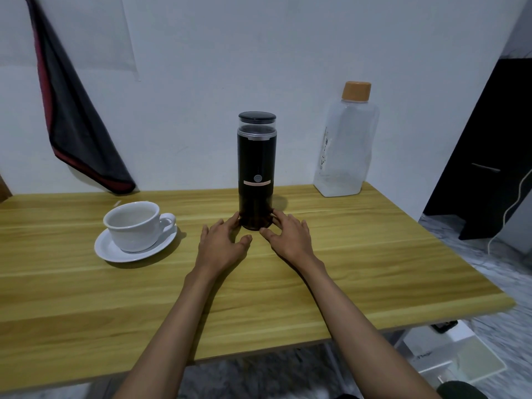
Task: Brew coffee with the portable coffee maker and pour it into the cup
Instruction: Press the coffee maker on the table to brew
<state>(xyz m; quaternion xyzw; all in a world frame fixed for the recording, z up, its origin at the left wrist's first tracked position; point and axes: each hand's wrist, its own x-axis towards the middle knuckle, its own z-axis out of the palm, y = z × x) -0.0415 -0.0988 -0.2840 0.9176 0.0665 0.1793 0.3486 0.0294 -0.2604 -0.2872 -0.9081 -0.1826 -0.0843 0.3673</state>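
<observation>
The coffee maker (255, 171) stands upright near the middle of the tabletop (374, 249). It is a tall black cylinder with a dark lid on a clear top section and a round button above a pale band on the side facing you.

Your left hand (221, 243) lies flat on the wood at the lower left of the coffee maker, fingers spread, with the fingertips touching its base. Your right hand (288, 236) mirrors it at the lower right, fingertips against the base. Each grip is loose and wide open: the thumbs rest on the wood just in front of the coffee maker, apart from it, and neither hand has closed round anything.

To the left of the coffee maker, well apart from your left hand, a white cup (135, 226) sits on a white saucer (115, 250) with its handle turned toward the coffee maker.

Behind and to the right of the coffee maker, a clear bottle (345, 148) with an orange cap stands at the wall.

Far left of the coffee maker, a dark cloth (74, 116) with a red edge hangs on the wall.
</observation>
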